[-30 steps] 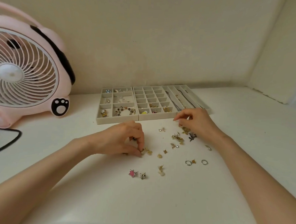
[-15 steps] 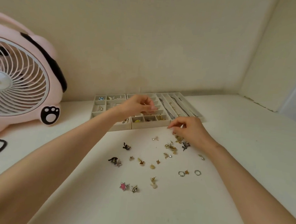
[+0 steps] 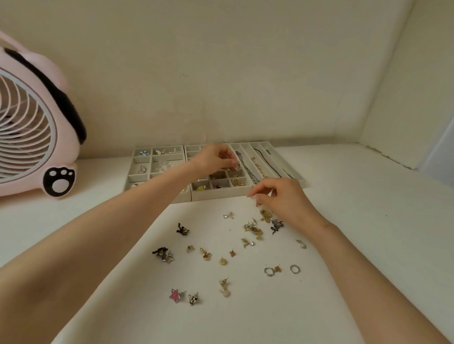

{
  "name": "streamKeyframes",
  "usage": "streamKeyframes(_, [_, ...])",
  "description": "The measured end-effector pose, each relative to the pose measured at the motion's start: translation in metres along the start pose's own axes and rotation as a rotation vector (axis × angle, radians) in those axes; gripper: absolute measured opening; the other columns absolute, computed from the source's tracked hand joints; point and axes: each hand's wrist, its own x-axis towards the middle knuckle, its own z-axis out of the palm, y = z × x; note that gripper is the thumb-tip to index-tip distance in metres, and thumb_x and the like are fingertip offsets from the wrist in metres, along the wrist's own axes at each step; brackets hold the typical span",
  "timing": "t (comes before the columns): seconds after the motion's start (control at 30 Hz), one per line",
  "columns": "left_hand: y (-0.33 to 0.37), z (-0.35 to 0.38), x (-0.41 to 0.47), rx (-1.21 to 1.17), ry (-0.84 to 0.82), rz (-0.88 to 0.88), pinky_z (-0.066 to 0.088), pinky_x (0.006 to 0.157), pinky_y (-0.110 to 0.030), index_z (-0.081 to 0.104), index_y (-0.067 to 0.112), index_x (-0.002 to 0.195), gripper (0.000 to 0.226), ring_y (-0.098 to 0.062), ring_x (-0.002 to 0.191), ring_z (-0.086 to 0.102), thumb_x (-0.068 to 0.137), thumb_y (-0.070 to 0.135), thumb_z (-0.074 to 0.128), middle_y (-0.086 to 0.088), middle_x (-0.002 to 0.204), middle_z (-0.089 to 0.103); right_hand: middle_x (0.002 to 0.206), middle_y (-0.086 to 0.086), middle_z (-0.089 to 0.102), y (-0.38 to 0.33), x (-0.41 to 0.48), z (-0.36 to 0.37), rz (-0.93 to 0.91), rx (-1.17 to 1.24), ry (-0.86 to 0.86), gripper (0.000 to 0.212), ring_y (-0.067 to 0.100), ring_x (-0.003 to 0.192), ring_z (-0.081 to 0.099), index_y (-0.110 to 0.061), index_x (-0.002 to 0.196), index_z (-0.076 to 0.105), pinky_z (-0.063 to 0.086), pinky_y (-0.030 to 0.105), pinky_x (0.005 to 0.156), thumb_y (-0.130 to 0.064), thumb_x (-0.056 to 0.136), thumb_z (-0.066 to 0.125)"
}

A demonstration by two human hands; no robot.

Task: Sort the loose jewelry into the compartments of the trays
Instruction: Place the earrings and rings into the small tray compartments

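Left hand (image 3: 216, 159) pinches a presumably light, slippery stud (image 3: 236, 167) edgewise over my tray (image 3: 219, 194); right hand (image 3: 279, 198) curled, contents I cannot tell.

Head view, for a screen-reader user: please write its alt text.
A person's left hand pinches a small piece over the middle tray; the right hand rests beside loose jewelry scattered on the white table. A pink fan stands left.
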Motion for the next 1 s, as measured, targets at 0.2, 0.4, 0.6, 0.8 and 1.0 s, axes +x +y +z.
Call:
streamKeyframes(0.2, [-0.004, 0.004, 0.001, 0.441, -0.021, 0.101, 0.048, 0.076, -0.033, 0.063, 0.016, 0.085, 0.007, -0.017, 0.078, 0.057, 0.082, 0.02, 0.069, -0.002, 0.09, 0.067, 0.077, -0.008, 0.07, 0.001, 0.001, 0.0, 0.008, 0.004, 0.01, 0.014, -0.008, 0.054, 0.051, -0.028, 0.081, 0.072, 0.049, 0.024, 0.065, -0.016, 0.085, 0.065])
streamKeyframes(0.4, [-0.001, -0.003, -0.019, 0.483, 0.042, 0.132, 0.044, 0.069, -0.028, 0.065, 0.014, 0.089, 0.008, -0.016, 0.078, 0.055, 0.088, 0.021, 0.062, 0.002, 0.088, 0.062, 0.075, -0.009, 0.069, 0.006, 0.002, -0.005, 0.073, -0.028, 0.084, 0.015, 0.002, 0.074, 0.058, -0.027, 0.082, 0.072, 0.047, 0.026, 0.073, -0.013, 0.084, 0.065])
streamKeyframes(0.6, [0.003, -0.022, -0.072, 0.473, 0.037, 0.174, 0.046, 0.072, -0.03, 0.068, 0.012, 0.089, 0.013, -0.014, 0.08, 0.058, 0.087, 0.024, 0.063, 0.004, 0.09, 0.064, 0.083, -0.01, 0.067, 0.004, 0.003, -0.009, 0.083, -0.042, 0.05, 0.015, -0.003, 0.076, 0.054, -0.029, 0.082, 0.071, 0.039, 0.013, 0.066, -0.015, 0.083, 0.068])
streamKeyframes(0.8, [0.013, -0.04, -0.136, 0.364, -0.086, 0.199, 0.037, 0.064, -0.008, 0.066, 0.021, 0.082, 0.008, 0.001, 0.077, 0.053, 0.08, 0.027, 0.071, 0.016, 0.082, 0.061, 0.085, -0.008, 0.068, -0.003, -0.002, -0.002, 0.003, -0.007, -0.006, 0.011, -0.013, 0.059, 0.05, -0.027, 0.084, 0.072, 0.036, 0.016, 0.061, -0.017, 0.084, 0.067])
streamKeyframes(1.0, [0.008, -0.045, -0.17, 0.348, -0.122, 0.173, 0.036, 0.065, -0.007, 0.064, 0.019, 0.082, 0.011, 0.002, 0.078, 0.052, 0.079, 0.024, 0.072, 0.015, 0.081, 0.06, 0.085, -0.01, 0.069, -0.008, -0.005, 0.004, -0.003, 0.026, 0.005, 0.012, -0.013, 0.062, 0.05, -0.028, 0.082, 0.073, 0.044, 0.024, 0.07, -0.017, 0.084, 0.068])
